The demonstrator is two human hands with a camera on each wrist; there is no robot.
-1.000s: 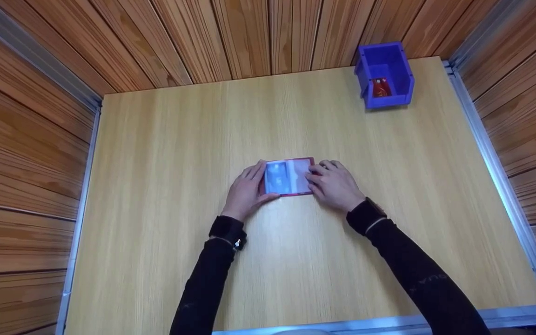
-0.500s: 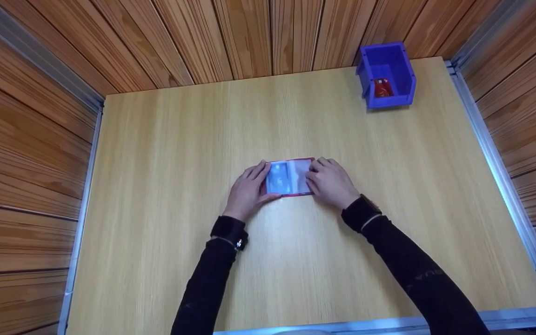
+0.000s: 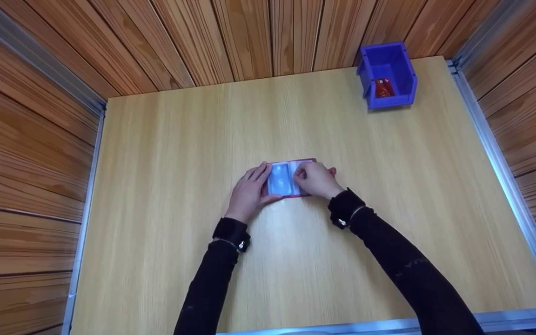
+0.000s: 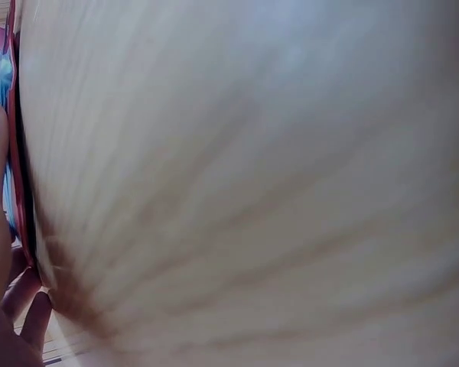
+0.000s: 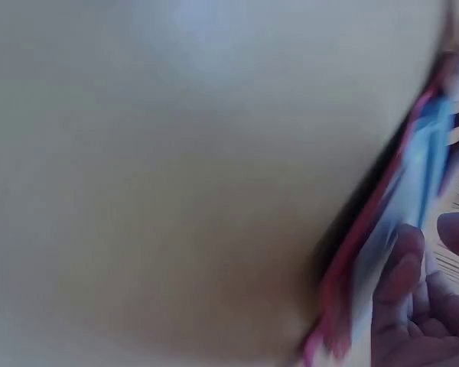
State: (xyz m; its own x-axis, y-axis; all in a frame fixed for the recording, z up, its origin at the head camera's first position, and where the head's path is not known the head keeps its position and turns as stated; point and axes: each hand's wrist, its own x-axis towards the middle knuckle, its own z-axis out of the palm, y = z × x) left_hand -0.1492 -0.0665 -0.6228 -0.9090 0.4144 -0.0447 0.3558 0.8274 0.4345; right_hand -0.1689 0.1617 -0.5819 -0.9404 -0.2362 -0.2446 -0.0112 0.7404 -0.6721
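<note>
A small card holder [image 3: 281,179] with a red cover and clear, bluish plastic sleeves lies spread out on the table in the head view. My left hand [image 3: 248,193] holds its left side, with the thumb along the near edge and fingers at the far corner. My right hand [image 3: 317,179] is over the right half, its curled thumb and fingers pinching at a sleeve. In the right wrist view the sleeves [image 5: 413,176] stand beside the right fingers, blurred. The left wrist view catches the red cover's edge [image 4: 15,138] beside the left fingers.
A purple bin [image 3: 391,100] stands at the back right of the wooden table [image 3: 179,153], with a red packet [image 3: 383,87] inside. Wood-panelled walls [image 3: 249,37] and metal rails [image 3: 82,209] border the tabletop.
My right hand has moved left from the card holder's right edge onto the right-hand sleeve, its wrist turning over. The left hand keeps its hold, and the holder stays in place.
</note>
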